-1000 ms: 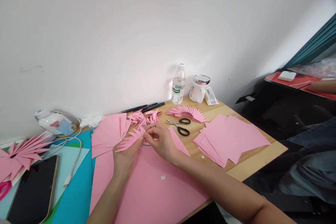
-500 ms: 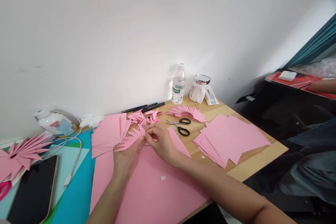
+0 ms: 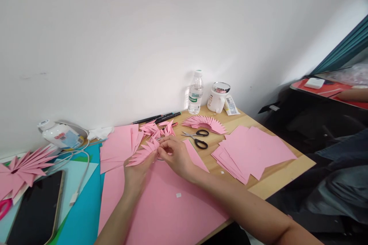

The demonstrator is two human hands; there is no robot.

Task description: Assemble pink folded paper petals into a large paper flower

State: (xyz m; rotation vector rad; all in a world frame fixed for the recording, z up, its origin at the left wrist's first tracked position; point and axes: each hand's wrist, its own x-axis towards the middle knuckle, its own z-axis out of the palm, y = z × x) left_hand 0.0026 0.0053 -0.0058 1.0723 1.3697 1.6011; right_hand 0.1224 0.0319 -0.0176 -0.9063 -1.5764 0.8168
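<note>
Both hands at a pleated pink paper fan (image 3: pixel 140 155), held above a pink sheet (image 3: pixel 175 222).
The left hand (image 3: pixel 137 174) is closed around the fan's lower side, while the right hand (image 3: pixel 178 157) has its fingers bent together, pinching the right end. By the wall, a clear bottle (image 3: pixel 195 93) stands upright and capped, with clear liquid inside; beside it is a white mug (image 3: pixel 215 101) under a mirrored lid — its contents hidden. Far left, a white bottle (image 3: pixel 61 136) lies tilted, cap on — opaque, so what it holds cannot be told.
</note>
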